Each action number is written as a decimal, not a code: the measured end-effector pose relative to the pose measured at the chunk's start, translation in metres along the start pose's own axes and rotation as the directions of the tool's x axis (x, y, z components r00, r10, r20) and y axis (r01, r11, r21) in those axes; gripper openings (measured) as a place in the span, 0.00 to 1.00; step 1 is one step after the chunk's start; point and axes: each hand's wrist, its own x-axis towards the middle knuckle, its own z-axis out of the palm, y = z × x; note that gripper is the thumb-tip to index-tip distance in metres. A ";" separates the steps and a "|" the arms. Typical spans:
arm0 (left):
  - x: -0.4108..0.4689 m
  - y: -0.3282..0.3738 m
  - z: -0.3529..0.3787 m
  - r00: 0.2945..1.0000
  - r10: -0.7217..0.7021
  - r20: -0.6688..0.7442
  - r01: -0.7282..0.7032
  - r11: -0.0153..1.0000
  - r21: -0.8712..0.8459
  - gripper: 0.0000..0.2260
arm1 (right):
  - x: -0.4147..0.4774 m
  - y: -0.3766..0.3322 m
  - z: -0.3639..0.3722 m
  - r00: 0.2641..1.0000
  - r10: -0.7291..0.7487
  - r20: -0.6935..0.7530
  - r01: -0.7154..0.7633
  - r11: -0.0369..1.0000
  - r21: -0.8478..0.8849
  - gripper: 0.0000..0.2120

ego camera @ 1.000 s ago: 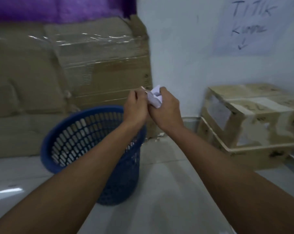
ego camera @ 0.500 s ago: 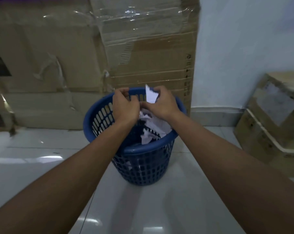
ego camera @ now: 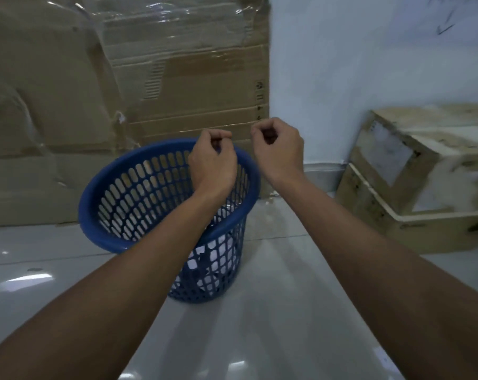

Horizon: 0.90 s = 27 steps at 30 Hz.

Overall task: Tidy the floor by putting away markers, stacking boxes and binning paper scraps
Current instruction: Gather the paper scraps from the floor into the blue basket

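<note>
Floor (ego camera: 273, 325): pale glossy tiles, lying nearest the camera and reflecting ceiling light along the lower edge.

Forearms: two bare arms reaching forward from the bottom corners and converging toward mid-frame.

Basket (ego camera: 117, 237): blue plastic with a perforated wall, standing on the floor and appearing tilted, its mouth facing up and toward the camera. The left forearm is crossing in front of its right side.

Paper scraps (ego camera: 217, 255): white pieces lying inside the basket, showing through the lower wall holes and at the bottom of the opening.

Left hand (ego camera: 213, 163): hanging over the right part of the basket rim, fingers curling inward with thumb and fingertips together, nothing visible between them.

Right hand (ego camera: 279, 149): hanging just right of the basket's far rim, beside the left hand but apart from it, fingers likewise curling in to the thumb, gripping nothing visible.

Boxes (ego camera: 413, 187): two worn cardboard cartons, one sitting on the other, resting on the floor at the right edge against the wall.

Cardboard sheet (ego camera: 177, 78): large flattened carton with clear tape and film, leaning upright behind the basket.

Wall (ego camera: 342, 64): pale blue, standing farthest back on the right.
</note>
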 end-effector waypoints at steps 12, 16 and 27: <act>-0.116 0.034 0.119 0.778 0.430 0.457 -0.413 0.899 -0.143 0.05 | -0.066 0.078 -0.173 0.967 0.189 -0.168 -0.219 0.958 -0.183 0.03; -0.179 0.014 0.165 0.698 0.288 0.656 -0.268 0.954 -0.135 0.05 | -0.112 0.103 -0.236 0.921 0.289 -0.263 -0.356 0.898 -0.259 0.04; -0.327 -0.052 0.215 0.154 0.229 0.961 -0.413 0.899 -0.148 0.06 | -0.290 0.192 -0.351 0.715 0.562 -0.416 -0.696 0.515 -0.499 0.12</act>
